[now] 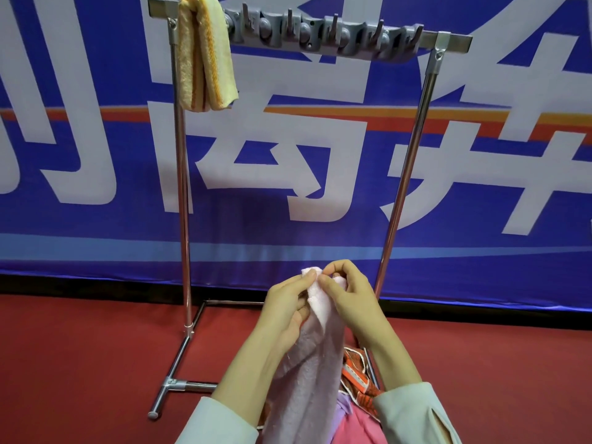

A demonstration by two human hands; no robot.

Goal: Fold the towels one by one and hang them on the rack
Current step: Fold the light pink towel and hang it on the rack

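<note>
Behind stands the rack (413,152), one yellow towel (205,56) hung. Left hand (288,302) and right hand (347,298) pinch the pink towel (307,373) at its top; folding is under way, and matching its corners likely comes next.

Both hands are up together at centre, on the near side, almost touching. The left hand (286,304) has its thumb on top and fingers curled underneath, pinching the top edge of the pink towel (307,363). The right hand (350,299) sits just right of it, back toward the camera. Its thumb and index fingertip pinch the same top edge, the index arched high and the other fingers curled. Bare forearms rise from the bottom edge and converge toward the wrists. The pale left sleeve (217,421) and right sleeve (413,408) end at the lower forearms.
</note>
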